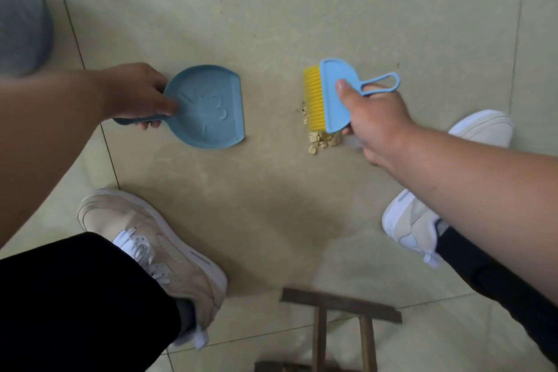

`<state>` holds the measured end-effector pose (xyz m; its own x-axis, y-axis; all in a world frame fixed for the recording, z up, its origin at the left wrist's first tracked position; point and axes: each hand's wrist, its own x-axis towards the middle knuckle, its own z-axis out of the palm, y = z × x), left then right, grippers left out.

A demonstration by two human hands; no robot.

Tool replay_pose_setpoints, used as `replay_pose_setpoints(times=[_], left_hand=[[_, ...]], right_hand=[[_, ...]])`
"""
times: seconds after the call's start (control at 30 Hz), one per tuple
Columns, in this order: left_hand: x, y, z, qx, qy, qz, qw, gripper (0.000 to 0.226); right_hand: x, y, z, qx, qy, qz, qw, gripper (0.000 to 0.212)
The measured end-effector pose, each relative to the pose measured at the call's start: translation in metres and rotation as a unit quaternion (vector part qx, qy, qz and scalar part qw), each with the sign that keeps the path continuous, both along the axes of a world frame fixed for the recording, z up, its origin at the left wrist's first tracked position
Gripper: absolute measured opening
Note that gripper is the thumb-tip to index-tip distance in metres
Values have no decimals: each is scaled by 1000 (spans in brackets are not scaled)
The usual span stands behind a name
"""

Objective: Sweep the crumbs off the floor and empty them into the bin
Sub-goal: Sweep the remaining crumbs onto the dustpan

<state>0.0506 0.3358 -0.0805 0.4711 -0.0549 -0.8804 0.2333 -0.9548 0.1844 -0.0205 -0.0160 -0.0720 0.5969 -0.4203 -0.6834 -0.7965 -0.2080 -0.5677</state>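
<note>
My left hand (137, 93) grips the handle of a small blue dustpan (208, 109), which lies flat on the tiled floor with its open lip facing right. My right hand (371, 118) holds a blue hand brush (335, 93) with yellow bristles (314, 100), thumb on top of its body. The bristles point left toward the dustpan. A little pile of pale yellow crumbs (321, 139) lies on the floor under and just below the brush. A stretch of bare floor separates the crumbs from the dustpan's lip.
My two pale sneakers stand on the floor, the left shoe (154, 248) low left and the right shoe (413, 226) at right. A wooden stool (341, 311) shows at the bottom centre. A grey blurred object (21, 18), possibly the bin, is at the top left.
</note>
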Motion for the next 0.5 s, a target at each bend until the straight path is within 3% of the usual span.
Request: replay_pose_setpoints(times=[0.1, 0.17, 0.27, 0.33, 0.5], left_hand=[[-3, -17, 1, 1, 33, -52, 998, 22], [-7, -33, 2, 0, 38, -89, 995, 24], [-14, -59, 6, -11, 40, -90, 995, 27], [-22, -73, 9, -15, 53, -70, 996, 26], [-38, -92, 18, -7, 63, -21, 998, 25]], right_hand=[[25, -27, 20, -108, -68, 78, 989, 28], [32, -48, 25, -202, -111, 192, 954, 20], [19, -70, 16, -284, -96, 333, 894, 3], [1, -74, 8, -296, -75, 369, 878, 2], [-37, -57, 0, -281, -41, 375, 882, 29]])
